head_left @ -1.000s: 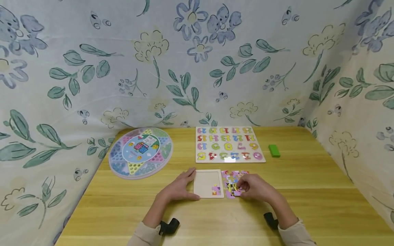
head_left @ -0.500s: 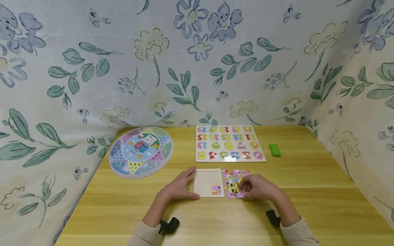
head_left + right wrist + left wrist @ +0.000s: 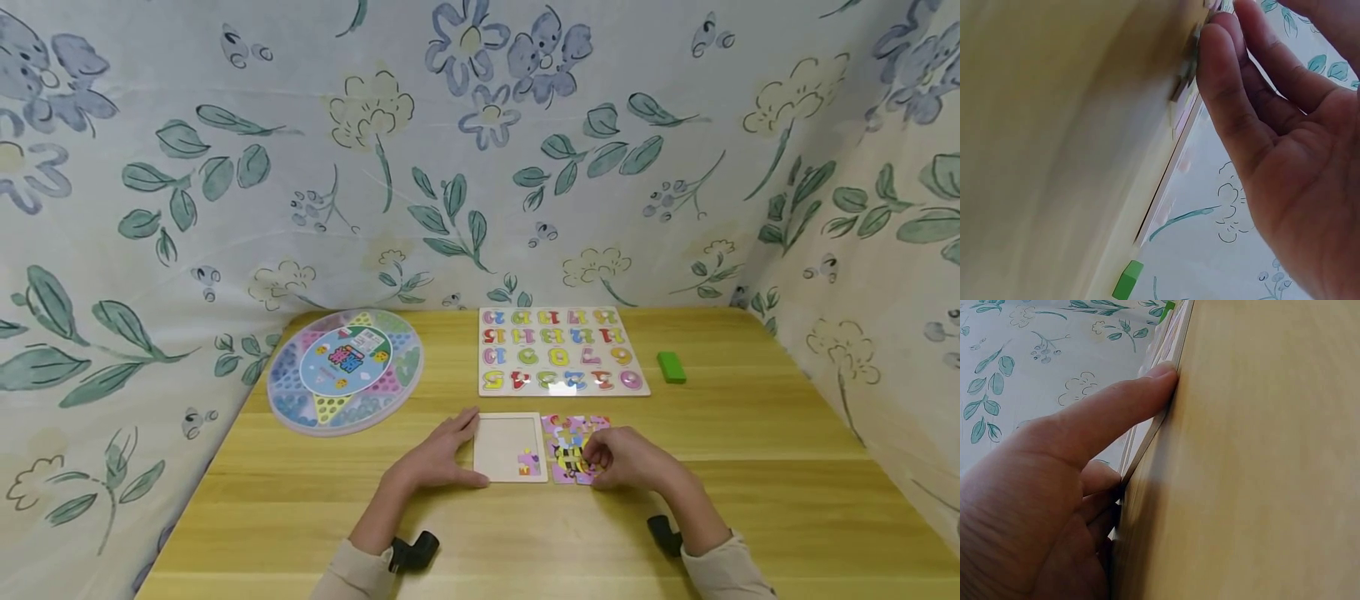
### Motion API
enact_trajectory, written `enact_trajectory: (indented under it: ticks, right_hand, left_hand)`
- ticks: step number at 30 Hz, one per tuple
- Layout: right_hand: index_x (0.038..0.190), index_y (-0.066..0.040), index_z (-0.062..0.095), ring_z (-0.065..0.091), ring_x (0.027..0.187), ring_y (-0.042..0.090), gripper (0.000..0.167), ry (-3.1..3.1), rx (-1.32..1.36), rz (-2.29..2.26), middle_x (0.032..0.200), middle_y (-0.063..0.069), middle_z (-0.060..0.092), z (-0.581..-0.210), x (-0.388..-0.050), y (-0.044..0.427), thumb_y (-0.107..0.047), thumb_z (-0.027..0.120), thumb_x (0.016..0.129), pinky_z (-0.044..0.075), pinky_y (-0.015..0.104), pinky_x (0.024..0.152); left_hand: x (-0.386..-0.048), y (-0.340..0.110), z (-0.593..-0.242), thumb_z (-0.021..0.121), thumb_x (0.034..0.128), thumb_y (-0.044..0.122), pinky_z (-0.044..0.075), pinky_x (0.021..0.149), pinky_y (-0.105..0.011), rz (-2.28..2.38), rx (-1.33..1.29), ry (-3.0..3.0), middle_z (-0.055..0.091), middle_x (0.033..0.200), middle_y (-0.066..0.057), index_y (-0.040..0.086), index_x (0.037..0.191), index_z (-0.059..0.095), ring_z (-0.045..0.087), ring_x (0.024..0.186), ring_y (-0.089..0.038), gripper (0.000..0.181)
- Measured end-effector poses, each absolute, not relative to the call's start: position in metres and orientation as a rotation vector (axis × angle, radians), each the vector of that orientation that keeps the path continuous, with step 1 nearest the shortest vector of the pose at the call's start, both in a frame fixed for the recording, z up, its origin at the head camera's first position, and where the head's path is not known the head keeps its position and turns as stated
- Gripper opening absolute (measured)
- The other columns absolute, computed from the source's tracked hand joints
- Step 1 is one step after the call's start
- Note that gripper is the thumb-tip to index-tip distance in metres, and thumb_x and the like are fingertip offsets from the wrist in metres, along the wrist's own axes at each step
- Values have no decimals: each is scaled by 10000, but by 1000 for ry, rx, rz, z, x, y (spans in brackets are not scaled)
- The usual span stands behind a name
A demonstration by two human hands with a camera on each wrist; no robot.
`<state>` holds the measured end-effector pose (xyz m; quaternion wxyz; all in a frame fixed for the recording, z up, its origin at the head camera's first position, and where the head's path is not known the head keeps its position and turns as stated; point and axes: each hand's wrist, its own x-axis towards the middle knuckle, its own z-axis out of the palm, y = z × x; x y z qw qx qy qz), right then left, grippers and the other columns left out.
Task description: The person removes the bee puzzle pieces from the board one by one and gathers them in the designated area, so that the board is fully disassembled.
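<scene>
A shallow wooden puzzle tray (image 3: 498, 437) lies in front of the person, with a few joined pink jigsaw pieces (image 3: 528, 463) in its near right corner. The left hand (image 3: 438, 457) grips the tray's left side, thumb at the near corner and fingers at the far one; the left wrist view shows the thumb (image 3: 1122, 409) along its edge. Right of the tray is a patch of colourful jigsaw pieces (image 3: 558, 429) with a yellow and black figure. The right hand (image 3: 630, 458) pinches at a piece on the patch's right side, fingers curled; its fingertips partly hide that piece.
Behind the tray lies a number puzzle board (image 3: 562, 362), and to its right a green block (image 3: 671, 367). A round Chinese checkers board (image 3: 345, 375) sits at the back left of the wooden table (image 3: 300, 500). Floral cloth (image 3: 465, 217) hangs behind and at both sides.
The right hand has shifted slightly right, and the pieces near its fingertips sit more evenly together at the patch's near edge. The left hand and the tray stay put.
</scene>
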<state>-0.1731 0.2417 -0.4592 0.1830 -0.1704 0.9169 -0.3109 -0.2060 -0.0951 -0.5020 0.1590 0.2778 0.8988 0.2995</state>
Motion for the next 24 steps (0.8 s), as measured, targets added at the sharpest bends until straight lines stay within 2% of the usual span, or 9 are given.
enact_trajectory:
  ticks: [11,24]
  right_hand:
    - [934,-37,659,520,725,105,268,2633,-578,-896,801,13,596,-460,-176,235,-77,824,727,470,201,610]
    - [963,-44,676,511,742,138,285,2666,-601,-864,808,4,597,-460,-186,196,-74,826,722,436,205,622]
  left_hand:
    - [-205,-94,-500,762,753,560,175,1232,-513,862,773,2565,133,1651,-41,79,1550,224,145,1519,-300,1075]
    - [-207,-95,-504,751,749,587,166,1237,-503,843,775,2576,125,1654,-28,84,1551,224,141,1522,-289,1083]
